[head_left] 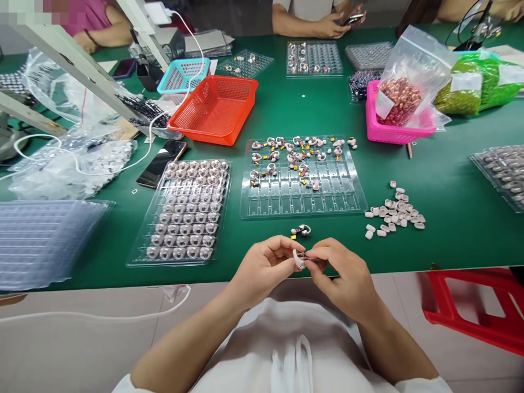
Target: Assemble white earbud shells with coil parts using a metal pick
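Three plastic baskets stand on the green surface [282,112]: one turquoise [176,76], one orange [233,128], and one pink [387,132], which holds a clear bag [403,98] of copper-coloured parts. Nearer to me, a clear tray [266,206] carries white, wired pieces with yellow tabs, mostly in its far rows, too tangled to count. Left of it, a second tray [221,240] is packed with rows of pale rounded parts, five in the nearest row. To the right lies a loose heap of small white caps [395,213], roughly thirty, some overlapping. The person's hands meet at the surface's near edge: the left hand [260,273] pinches one curved white piece [299,261] between thumb and fingers, and the right hand [346,275] pinches at its dark, thin end. One similar wired piece [303,230] lies just beyond them.
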